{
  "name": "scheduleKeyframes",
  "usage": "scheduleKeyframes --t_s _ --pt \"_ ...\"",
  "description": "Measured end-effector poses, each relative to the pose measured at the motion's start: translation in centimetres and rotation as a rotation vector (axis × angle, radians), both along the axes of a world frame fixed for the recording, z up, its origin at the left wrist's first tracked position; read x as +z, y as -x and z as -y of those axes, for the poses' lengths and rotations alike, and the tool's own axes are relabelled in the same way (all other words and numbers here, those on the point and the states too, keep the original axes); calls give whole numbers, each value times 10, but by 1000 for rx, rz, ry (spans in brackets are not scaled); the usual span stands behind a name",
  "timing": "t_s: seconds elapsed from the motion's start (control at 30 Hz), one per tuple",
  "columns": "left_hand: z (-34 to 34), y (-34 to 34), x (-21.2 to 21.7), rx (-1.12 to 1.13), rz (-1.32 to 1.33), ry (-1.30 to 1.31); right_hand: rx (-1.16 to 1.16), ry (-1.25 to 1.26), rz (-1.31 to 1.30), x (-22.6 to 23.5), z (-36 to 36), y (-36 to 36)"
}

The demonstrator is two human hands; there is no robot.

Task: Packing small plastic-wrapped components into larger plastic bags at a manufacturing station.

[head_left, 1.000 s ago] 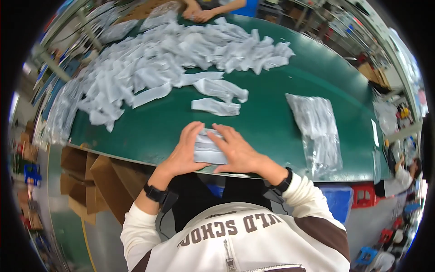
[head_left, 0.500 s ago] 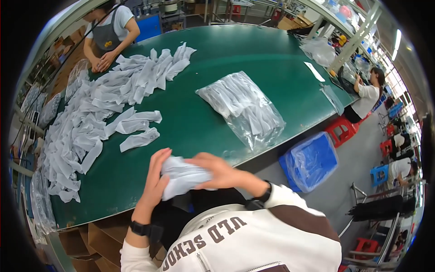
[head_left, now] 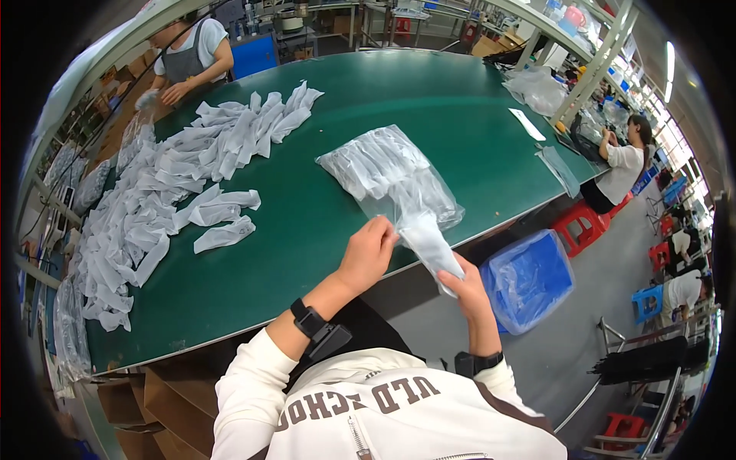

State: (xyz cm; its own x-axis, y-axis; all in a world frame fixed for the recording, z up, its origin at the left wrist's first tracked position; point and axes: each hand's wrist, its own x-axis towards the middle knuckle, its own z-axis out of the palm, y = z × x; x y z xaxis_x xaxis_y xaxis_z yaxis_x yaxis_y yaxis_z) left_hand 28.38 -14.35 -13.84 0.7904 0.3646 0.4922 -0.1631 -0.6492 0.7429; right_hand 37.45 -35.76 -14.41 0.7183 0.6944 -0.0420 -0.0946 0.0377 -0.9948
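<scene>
My right hand is closed around the near end of a bundle of pale, thin white packets, thumb on top. The bundle's far end is at the mouth of a clear plastic bag, which lies on the green table and holds several similar packets. My left hand pinches the bag's near-left edge, just beside the bundle. What the packets contain is not visible. To the left spreads a big heap of loose white packets, with a few packets lying a little apart from it.
The green table ends in a near edge before me. Beyond it on the right stands a blue bin with a clear liner, near a red stool. One person works at far left, another at right. Cardboard boxes sit below the table.
Both hands have moved right, from near the table's edge to the bag. The bundle, earlier between both hands, is now in my right hand, and my left hand has taken the bag's edge.
</scene>
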Motion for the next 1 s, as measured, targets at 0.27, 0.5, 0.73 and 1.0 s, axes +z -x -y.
scheduleKeyframes --t_s 0.27,0.5,0.73,1.0 --pt "6 9 16 -26 170 -56 -16 837 771 20 -113 -22" --pt "1 17 -2 -130 83 -22 -371 833 1172 -40 -148 -34" --pt "-82 72 4 160 -104 -503 -153 517 1231 -29 -87 -40" --pt "-236 212 -25 776 -384 -193 -271 194 953 95 -106 24"
